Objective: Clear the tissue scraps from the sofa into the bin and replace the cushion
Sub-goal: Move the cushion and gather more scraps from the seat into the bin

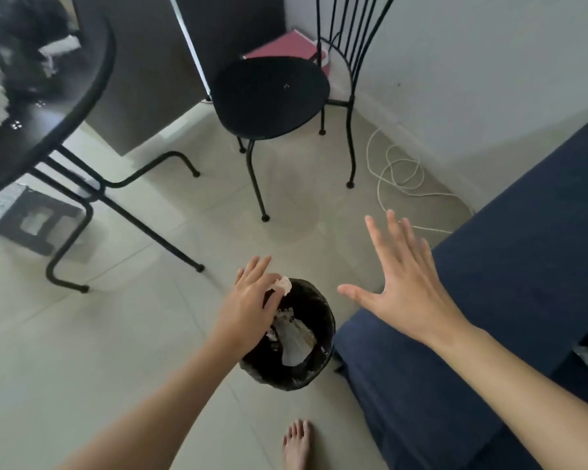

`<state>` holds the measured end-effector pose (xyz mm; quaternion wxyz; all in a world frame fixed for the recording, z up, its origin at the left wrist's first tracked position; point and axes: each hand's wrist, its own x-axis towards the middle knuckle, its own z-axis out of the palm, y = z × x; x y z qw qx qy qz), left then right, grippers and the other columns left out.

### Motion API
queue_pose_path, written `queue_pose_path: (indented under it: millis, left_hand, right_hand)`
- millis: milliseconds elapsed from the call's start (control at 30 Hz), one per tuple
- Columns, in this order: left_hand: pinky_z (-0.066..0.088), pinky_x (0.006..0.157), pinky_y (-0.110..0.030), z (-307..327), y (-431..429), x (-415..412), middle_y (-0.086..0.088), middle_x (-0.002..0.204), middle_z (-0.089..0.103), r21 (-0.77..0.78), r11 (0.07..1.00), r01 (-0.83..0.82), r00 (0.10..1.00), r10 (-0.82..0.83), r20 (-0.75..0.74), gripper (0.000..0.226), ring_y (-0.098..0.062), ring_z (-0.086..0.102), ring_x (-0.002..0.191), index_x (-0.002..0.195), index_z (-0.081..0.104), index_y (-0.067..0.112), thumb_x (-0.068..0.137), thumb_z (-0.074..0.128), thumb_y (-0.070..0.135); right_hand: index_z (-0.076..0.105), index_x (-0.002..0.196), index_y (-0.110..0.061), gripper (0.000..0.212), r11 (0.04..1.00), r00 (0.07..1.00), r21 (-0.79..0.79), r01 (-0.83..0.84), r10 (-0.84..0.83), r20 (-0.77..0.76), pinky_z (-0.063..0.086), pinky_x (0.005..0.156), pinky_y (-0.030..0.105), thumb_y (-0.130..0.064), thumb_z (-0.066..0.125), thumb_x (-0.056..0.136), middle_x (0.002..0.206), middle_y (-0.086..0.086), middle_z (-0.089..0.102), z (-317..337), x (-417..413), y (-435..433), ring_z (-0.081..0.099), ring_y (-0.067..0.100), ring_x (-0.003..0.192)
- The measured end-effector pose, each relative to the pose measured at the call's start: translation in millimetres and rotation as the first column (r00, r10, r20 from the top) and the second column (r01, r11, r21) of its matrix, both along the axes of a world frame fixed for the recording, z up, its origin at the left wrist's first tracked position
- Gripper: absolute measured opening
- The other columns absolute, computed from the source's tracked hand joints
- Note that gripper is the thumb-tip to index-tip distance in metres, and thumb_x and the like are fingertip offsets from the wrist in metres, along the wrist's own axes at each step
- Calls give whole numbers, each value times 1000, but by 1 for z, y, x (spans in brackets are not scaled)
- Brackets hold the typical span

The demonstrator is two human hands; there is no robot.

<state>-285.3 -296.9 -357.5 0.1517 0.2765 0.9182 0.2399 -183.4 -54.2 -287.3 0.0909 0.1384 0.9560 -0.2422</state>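
A small round bin (323, 362) lined with a black bag stands on the tiled floor beside the dark blue sofa (510, 300). White paper and scraps lie inside it. My left hand (248, 300) hovers over the bin's far left rim, fingers curled around a crumpled white tissue scrap (283, 284). My right hand (401, 279) is spread flat, palm down, above the sofa's corner and holds nothing. No cushion is in view.
A black metal chair (272, 96) stands ahead on the floor, a round black table (65, 96) to the left. A white cable (398, 171) coils by the wall. My bare foot (297, 446) rests near the bin. A pink book (286, 47) lies behind the chair.
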Motion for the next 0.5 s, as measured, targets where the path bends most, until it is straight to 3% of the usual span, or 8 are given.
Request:
queue_pose_path:
  millis: [100, 233, 333, 500]
  left_hand:
    - [13, 118, -34, -27, -27, 9, -2, 162, 26, -91, 995, -42, 995, 50, 88, 35, -19, 12, 151, 135, 58, 20, 103, 46, 30]
    - [5, 118, -27, -48, -41, 15, 1, 165, 13, -197, 980, 37, 972, 10, 233, 56, -16, 6, 151, 156, 26, 17, 104, 40, 35]
    - [8, 120, -31, -46, -42, 11, 1, 165, 14, -190, 982, 18, 961, 36, 276, 62, -15, 7, 151, 158, 13, 18, 104, 39, 35]
    - [7, 117, -32, -12, -18, -3, 7, 165, 6, -100, 995, -31, 957, 58, 284, 76, -10, 0, 151, 158, 2, 26, 98, 37, 58]
  right_hand:
    - [-21, 158, -38, 110, 999, 999, -8, -36, 36, 18, -4, 126, 51, -81, 45, 82, 169, 2, -27, -11, -13, -19, -26, 20, 154]
    - [-20, 159, -38, 111, 999, 998, -24, -40, 41, 42, -5, 126, 50, -80, 48, 82, 169, 2, -26, -21, -19, -30, -24, 20, 155]
    - [-19, 159, -38, 112, 999, 999, -38, -26, 27, 43, -5, 126, 49, -79, 51, 82, 169, 1, -25, -25, -17, -27, -24, 19, 155]
    - [-18, 159, -38, 109, 1000, 999, -14, 18, -18, 29, -4, 126, 51, -79, 47, 82, 170, 4, -22, -20, 0, -7, -20, 22, 156]
